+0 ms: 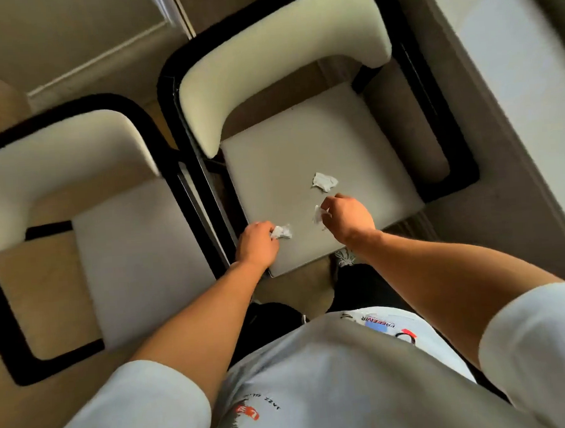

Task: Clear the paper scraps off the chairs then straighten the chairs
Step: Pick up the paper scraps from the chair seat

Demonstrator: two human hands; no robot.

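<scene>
Two black-framed chairs with cream backrests and pale seats stand side by side below me. Over the front of the right chair's seat (287, 147), my left hand (256, 245) pinches a crumpled paper scrap (282, 232). My right hand (347, 219) pinches a second small paper scrap (317, 214). A third crumpled scrap (323, 181) lies loose on the same seat, just beyond my right hand. The left chair's seat (138, 255) shows no scraps.
The two chairs nearly touch at their black side frames (200, 185). A pale table or counter edge (513, 67) runs along the right. A wall panel with moulding (75, 38) lies behind the chairs. My shoe (345, 258) is under the right chair's front edge.
</scene>
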